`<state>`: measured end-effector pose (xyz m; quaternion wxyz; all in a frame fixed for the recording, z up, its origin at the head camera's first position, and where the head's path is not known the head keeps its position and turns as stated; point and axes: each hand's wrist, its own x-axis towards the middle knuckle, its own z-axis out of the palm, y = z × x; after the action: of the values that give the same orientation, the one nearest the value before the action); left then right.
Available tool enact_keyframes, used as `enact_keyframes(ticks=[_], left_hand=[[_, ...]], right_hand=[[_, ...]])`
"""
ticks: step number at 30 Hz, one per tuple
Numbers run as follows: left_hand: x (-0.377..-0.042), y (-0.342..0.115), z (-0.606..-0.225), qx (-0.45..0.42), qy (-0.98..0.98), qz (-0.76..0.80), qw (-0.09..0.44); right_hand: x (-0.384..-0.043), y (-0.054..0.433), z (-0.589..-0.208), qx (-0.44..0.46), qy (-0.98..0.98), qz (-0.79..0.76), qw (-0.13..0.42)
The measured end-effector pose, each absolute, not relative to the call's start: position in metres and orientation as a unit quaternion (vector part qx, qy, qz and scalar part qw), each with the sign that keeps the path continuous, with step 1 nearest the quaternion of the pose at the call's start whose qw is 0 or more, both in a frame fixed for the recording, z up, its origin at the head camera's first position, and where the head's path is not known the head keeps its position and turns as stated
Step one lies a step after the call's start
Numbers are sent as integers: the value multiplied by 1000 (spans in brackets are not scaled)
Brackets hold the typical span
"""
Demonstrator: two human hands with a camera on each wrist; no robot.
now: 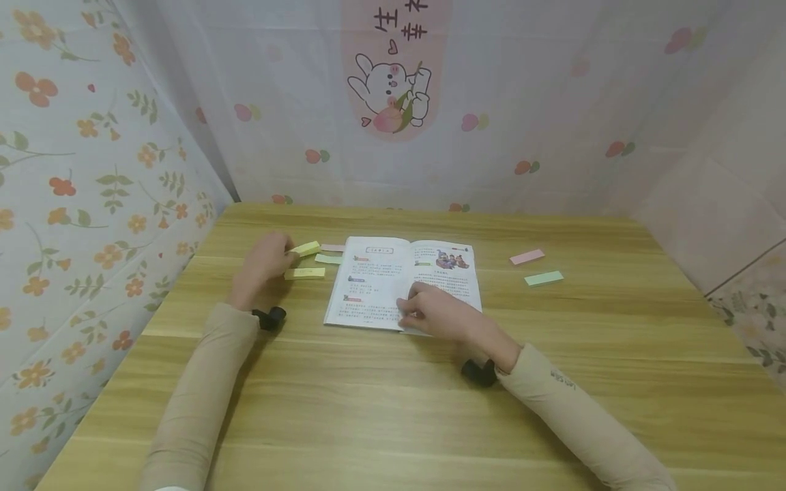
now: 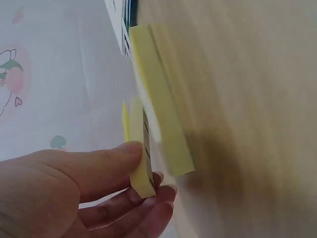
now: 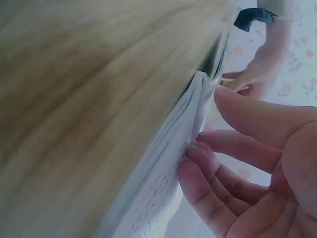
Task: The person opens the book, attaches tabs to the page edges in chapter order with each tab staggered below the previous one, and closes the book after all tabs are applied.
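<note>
At the left of the book, my left hand [image 1: 260, 262] pinches a narrow yellow sticky note pad [image 2: 137, 119] between thumb and fingers, one sheet standing a little apart from it. A second yellow sticky note pad [image 1: 305, 274] lies on the table just below that hand. The book [image 1: 374, 286] lies open, printed text on both pages and a small picture at the upper right. My right hand [image 1: 439, 311] is over the lower part of the right page near the fold. In the right wrist view its loosely bent fingertips [image 3: 193, 176] touch the page, with the thumb apart.
A pink strip [image 1: 333, 248] and a green strip [image 1: 329, 259] lie against the book's left edge. To the right of the book are another pink strip [image 1: 527, 257] and green strip [image 1: 544, 278]. Patterned curtains [image 1: 276, 102] stand behind the wooden table [image 1: 344, 409].
</note>
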<state>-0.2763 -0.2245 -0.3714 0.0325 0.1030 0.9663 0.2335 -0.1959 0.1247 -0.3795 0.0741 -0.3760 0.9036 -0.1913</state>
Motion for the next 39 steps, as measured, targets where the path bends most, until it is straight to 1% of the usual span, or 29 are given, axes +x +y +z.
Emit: enact_keyframes(ticks=[4, 9, 16, 25, 31, 39], left_hand=[[-271, -226, -364, 99, 962, 255, 24], [-266, -220, -353, 113, 955, 275, -9], [-259, -198, -331, 149, 952, 262, -48], [-239, -163, -311, 209, 931, 290, -77], [-221, -138, -302, 275, 912, 287, -98], [-195, -112, -301, 378, 873, 275, -141]], right_hand=[[-197, 128, -375, -378, 904, -185, 72], [-201, 136, -368, -364, 911, -182, 66], [-207, 151, -353, -351, 913, -204, 47], [-202, 164, -322, -338, 916, -216, 6], [-193, 169, -306, -334, 913, -227, -50], [-181, 161, -300, -363, 879, -268, -156]])
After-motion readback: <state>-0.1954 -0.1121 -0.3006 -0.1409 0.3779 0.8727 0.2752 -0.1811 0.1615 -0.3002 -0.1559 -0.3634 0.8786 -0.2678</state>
